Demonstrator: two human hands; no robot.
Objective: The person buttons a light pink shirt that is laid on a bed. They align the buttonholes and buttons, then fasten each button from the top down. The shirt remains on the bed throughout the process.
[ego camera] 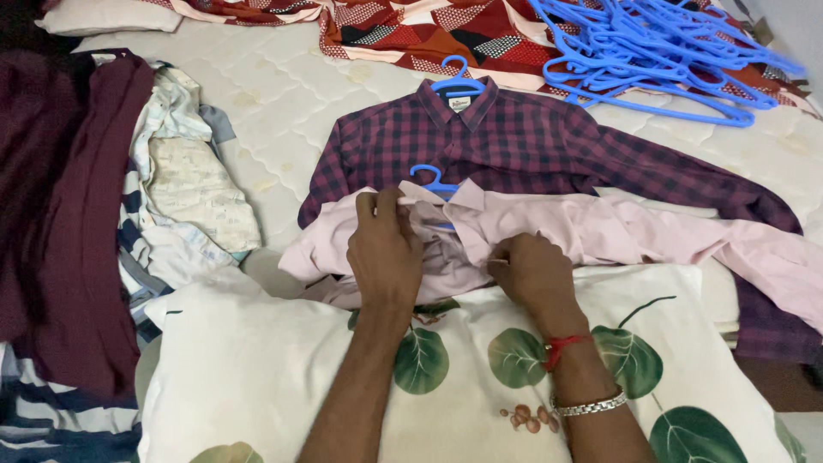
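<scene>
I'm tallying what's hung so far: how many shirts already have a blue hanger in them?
2: the plaid shirt lying flat on the mattress, and the pink shirt overlapping it, under both hands. More may sit hidden in the side piles.

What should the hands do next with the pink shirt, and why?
Probably fasten the front just below the collar. Both hands, left hand and right hand, pinch the pink shirt at its front, which looks open under the collar. The blue hanger hook already pokes out at the neck, so closing the front seems the likely next small step to keep it on.
</scene>
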